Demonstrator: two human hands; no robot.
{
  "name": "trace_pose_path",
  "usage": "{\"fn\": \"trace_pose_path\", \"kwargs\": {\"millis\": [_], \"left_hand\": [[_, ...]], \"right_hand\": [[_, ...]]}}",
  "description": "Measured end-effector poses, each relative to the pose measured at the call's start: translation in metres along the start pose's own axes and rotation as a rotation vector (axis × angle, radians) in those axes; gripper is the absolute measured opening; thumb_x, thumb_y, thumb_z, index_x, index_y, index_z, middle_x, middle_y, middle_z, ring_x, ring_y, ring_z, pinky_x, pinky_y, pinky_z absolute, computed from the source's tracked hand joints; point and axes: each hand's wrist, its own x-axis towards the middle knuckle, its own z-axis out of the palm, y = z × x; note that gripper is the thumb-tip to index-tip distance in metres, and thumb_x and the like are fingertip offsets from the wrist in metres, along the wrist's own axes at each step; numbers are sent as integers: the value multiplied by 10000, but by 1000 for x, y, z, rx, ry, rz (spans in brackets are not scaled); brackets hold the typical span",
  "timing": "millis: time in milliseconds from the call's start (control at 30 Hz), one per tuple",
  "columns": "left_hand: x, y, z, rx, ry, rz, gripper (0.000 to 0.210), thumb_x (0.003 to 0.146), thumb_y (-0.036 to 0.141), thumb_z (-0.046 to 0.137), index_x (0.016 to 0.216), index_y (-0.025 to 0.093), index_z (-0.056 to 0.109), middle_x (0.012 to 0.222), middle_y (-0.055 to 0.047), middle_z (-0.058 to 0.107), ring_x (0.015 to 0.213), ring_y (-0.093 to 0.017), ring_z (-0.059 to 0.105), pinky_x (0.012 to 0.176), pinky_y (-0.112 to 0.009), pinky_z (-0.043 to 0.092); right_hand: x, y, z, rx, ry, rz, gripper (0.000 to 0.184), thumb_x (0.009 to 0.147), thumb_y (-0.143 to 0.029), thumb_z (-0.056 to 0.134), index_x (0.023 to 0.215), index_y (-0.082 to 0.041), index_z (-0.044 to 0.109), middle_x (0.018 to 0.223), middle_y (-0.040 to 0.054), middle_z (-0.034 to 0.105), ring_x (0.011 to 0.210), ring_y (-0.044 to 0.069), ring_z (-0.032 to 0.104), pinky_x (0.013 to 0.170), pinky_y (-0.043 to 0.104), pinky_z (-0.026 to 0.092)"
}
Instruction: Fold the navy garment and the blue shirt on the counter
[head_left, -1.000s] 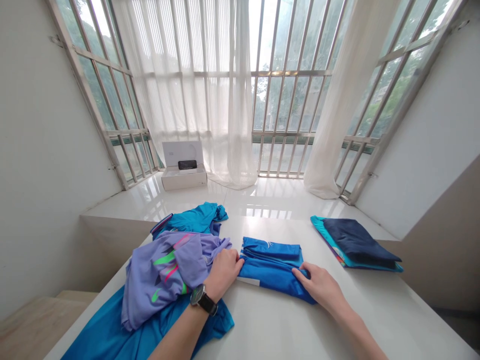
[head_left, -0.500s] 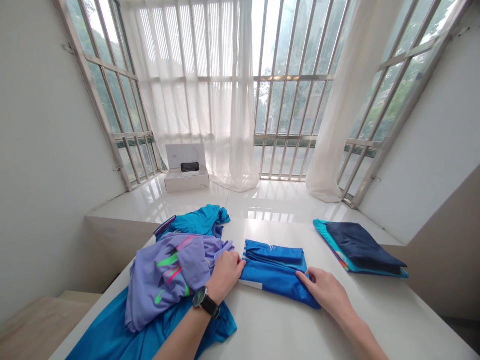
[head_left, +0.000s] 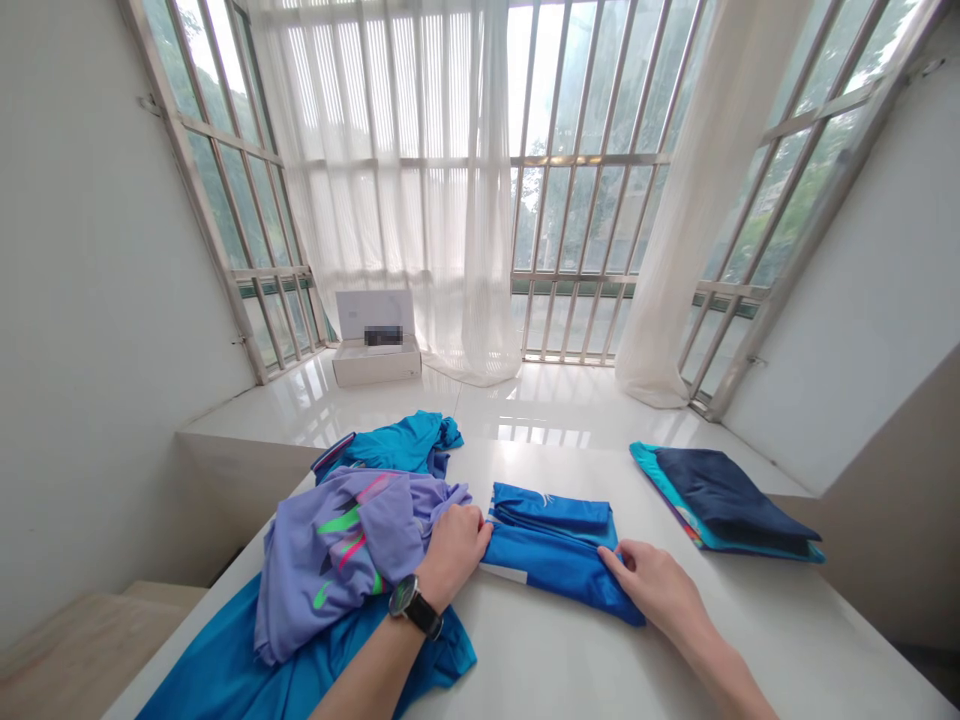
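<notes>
A blue garment (head_left: 547, 565), folded into a narrow rectangle with white patches at its left end, lies on the white table in front of me. My left hand (head_left: 456, 545), with a black-strapped watch on the wrist, pinches its left edge. At the opposite end my right hand (head_left: 656, 580) grips the garment between thumb and fingers. Close beside my left hand is a crumpled lavender shirt (head_left: 337, 560) with green and pink marks. A teal-blue garment (head_left: 247, 650) spreads out under it, and another teal garment (head_left: 405, 440) is bunched behind.
Folded navy and turquoise clothes (head_left: 735, 500) are stacked at the table's right side. Beyond the table, an open white box (head_left: 375, 365) with a dark object on it stands on a glossy sill (head_left: 555, 395). White curtains (head_left: 480, 200) hang before barred windows.
The view has shifted very slightly. Both hands keep their hold on the blue garment, which stays folded in the same way.
</notes>
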Motion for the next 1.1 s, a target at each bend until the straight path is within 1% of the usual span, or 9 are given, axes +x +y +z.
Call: {"fn": "trace_pose_path", "kwargs": {"millis": [233, 500, 600, 833, 1100], "left_hand": [[0, 1, -1, -3, -11, 1, 237, 935, 316, 560, 843, 178, 729, 833, -83, 729, 800, -215, 684, 655, -286, 423], [1, -3, 4, -5, -7, 9, 230, 931, 322, 559, 848, 182, 722, 822, -83, 715, 788, -221, 671, 659, -295, 422], [1, -4, 4, -15, -6, 8, 229, 928, 331, 566, 841, 183, 718, 819, -80, 712, 784, -217, 667, 652, -292, 415], [0, -2, 1, -48, -5, 23, 222, 920, 317, 577, 807, 178, 708, 796, -77, 708, 792, -212, 669, 654, -286, 408], [0, -3, -1, -84, -11, 33, 201, 912, 298, 588, 801, 175, 701, 781, -66, 697, 777, -199, 663, 659, -282, 409]], "right_hand": [[-1, 1, -2, -4, 24, 19, 437, 902, -567, 431, 619, -243, 507, 696, 45, 705, 708, 235, 646, 576, 297, 348], [-3, 5, -9, 13, 52, 35, 459, 861, -614, 488, 594, -242, 522, 667, 51, 707, 680, 241, 649, 560, 304, 350], [-2, 9, -9, 25, 57, 36, 443, 844, -611, 520, 593, -246, 539, 668, 49, 710, 690, 244, 656, 558, 301, 346], [1, 16, -10, 65, 19, 26, 420, 837, -598, 539, 614, -242, 545, 667, 34, 708, 691, 223, 650, 569, 290, 344], [3, 20, -8, 124, 56, -28, 334, 797, -548, 597, 669, -242, 555, 686, 8, 692, 680, 198, 634, 561, 273, 353]]}}
